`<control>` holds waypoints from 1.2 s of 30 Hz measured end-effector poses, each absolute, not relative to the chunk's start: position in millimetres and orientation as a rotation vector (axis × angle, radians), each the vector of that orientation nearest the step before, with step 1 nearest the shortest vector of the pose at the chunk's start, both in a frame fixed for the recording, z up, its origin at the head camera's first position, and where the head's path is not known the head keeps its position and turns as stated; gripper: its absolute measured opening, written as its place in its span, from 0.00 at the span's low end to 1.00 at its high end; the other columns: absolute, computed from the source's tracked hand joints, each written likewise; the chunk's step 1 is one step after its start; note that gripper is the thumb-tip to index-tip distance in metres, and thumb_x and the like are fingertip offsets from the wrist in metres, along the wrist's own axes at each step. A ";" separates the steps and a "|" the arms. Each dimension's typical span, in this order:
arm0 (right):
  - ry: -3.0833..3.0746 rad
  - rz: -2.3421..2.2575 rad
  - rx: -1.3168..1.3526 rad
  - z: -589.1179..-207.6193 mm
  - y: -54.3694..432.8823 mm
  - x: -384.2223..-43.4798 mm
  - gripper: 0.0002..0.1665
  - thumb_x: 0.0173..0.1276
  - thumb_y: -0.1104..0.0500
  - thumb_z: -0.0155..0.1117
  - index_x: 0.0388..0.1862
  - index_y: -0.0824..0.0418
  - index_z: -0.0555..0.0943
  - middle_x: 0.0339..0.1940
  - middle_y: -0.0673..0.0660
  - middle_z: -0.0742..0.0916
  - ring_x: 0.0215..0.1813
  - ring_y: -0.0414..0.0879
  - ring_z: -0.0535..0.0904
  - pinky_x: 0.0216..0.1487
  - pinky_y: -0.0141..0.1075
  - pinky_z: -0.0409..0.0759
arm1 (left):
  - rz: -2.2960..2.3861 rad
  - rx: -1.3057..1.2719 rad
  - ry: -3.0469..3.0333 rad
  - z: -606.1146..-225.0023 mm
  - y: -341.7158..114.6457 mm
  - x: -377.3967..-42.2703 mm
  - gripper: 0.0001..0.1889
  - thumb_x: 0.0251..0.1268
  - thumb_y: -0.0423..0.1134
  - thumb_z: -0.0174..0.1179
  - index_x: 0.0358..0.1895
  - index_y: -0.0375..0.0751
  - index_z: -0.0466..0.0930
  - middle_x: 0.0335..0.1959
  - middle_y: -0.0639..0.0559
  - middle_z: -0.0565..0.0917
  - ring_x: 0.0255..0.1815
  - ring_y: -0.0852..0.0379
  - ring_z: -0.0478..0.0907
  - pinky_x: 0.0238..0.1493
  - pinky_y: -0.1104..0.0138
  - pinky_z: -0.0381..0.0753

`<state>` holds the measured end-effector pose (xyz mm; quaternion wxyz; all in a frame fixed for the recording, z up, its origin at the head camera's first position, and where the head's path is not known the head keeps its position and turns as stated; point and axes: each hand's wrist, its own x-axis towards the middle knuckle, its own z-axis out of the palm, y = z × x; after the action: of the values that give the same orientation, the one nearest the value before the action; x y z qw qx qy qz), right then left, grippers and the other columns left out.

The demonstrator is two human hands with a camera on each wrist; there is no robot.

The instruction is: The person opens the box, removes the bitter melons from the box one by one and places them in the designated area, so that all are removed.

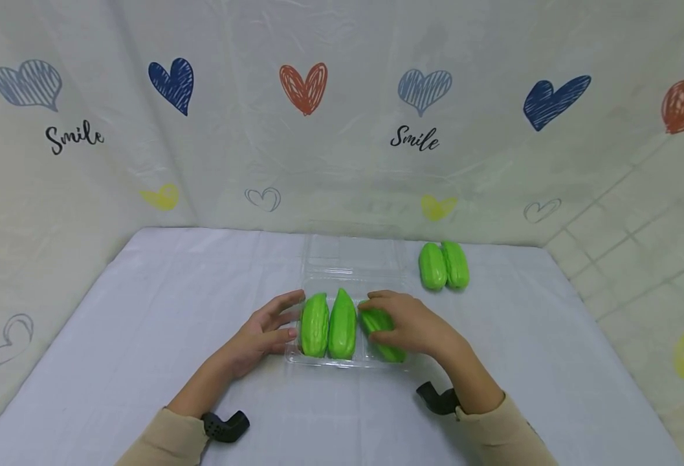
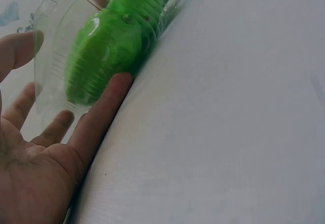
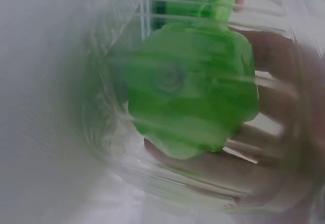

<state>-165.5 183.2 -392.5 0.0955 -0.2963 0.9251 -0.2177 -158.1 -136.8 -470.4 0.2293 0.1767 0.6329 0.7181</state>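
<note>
A clear plastic clamshell box [image 1: 350, 364] lies on the table with its lid folded back. Two green ridged gourds [image 1: 315, 325] [image 1: 342, 327] lie side by side in its left and middle part. My right hand [image 1: 414, 323] grips a third green gourd [image 1: 389, 346], which lies slanted in the right part of the box; the right wrist view shows that gourd's end [image 3: 190, 92] through the clear wall, fingers around it. Along the box's left side my left hand [image 1: 263, 330] rests with fingers spread, its thumb [image 2: 109, 97] touching the wall in the left wrist view.
Two more green gourds [image 1: 432, 266] [image 1: 457, 265] lie together behind the box on the right. The transparent lid [image 1: 353, 255] extends toward the back edge of the white-covered table [image 1: 132, 362]. A curtain [image 1: 347, 149] printed with hearts hangs behind.
</note>
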 end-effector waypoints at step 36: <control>2.808 -0.743 -0.896 -374.4 197.1 -163.9 0.29 0.61 0.57 0.73 0.62 0.58 0.80 0.69 0.62 0.78 0.71 0.60 0.71 0.66 0.55 0.72 | 1.955 0.465 1.765 -473.5 -136.8 -158.6 0.35 0.71 0.33 0.57 0.78 0.56 0.56 0.81 0.50 0.53 0.79 0.45 0.55 0.59 0.54 0.79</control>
<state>-163.9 197.1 -374.4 0.0509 -0.2945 0.9225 -0.2442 -158.6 -136.8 -473.5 0.2313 0.1690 0.6421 0.7111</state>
